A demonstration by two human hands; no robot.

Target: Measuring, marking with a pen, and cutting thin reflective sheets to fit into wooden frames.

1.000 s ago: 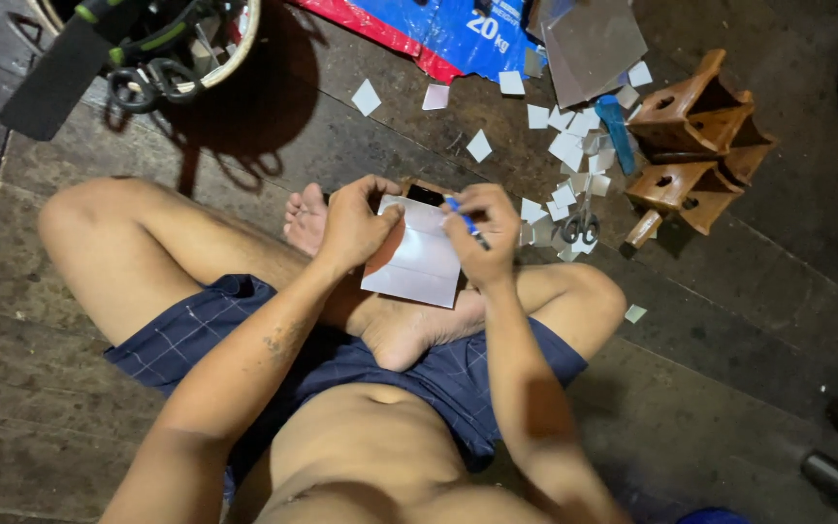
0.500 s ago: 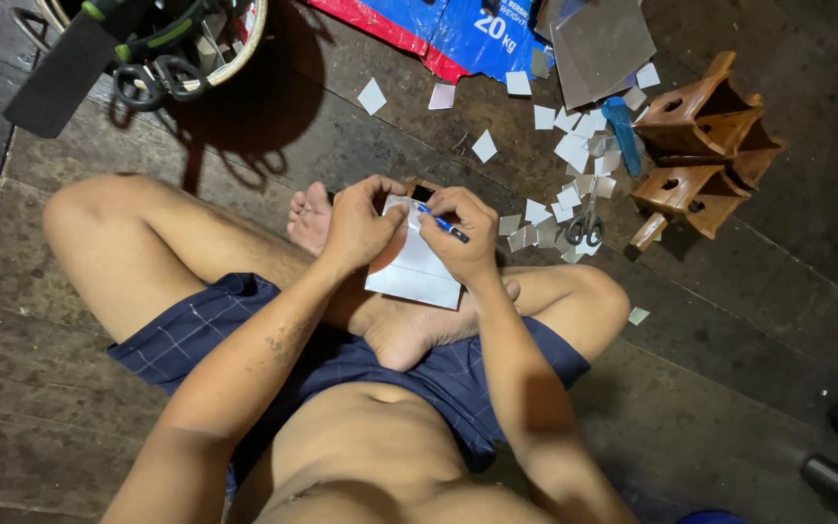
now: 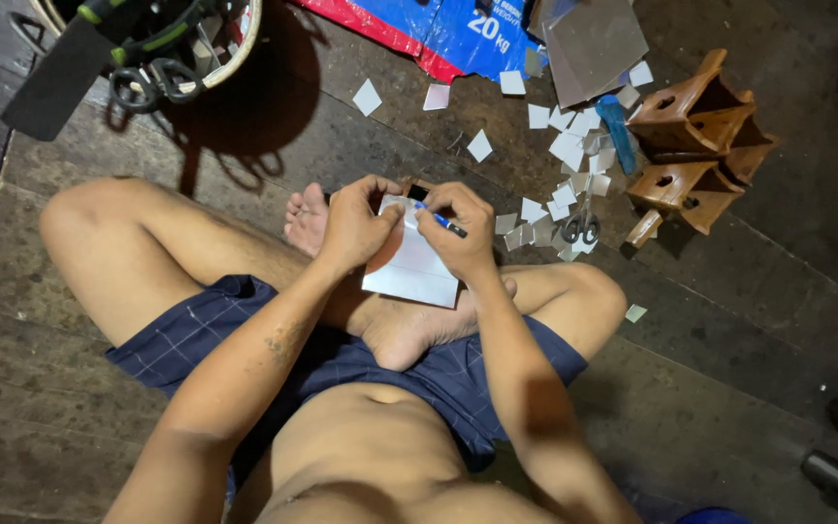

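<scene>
Two hands mid-marking: left hand [image 3: 356, 225] pinching white sheet [image 3: 414, 267], right hand [image 3: 460, 228] closed on blue pen [image 3: 441, 222]; scissors [image 3: 581, 225] at 3 o'clock.

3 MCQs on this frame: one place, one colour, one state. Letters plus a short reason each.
1. Where do the scissors lie?
A. on the floor among paper scraps
B. in the basket
C. on a knee

2. What colour is the pen barrel?
A. red
B. blue
C. green

3. How is the white sheet kept?
A. flat on the floor
B. rolled up
C. held between both hands

Answers: A, they lie by the wooden pieces; B, blue shows at the right hand; C, the left hand grips its other edge.
</scene>
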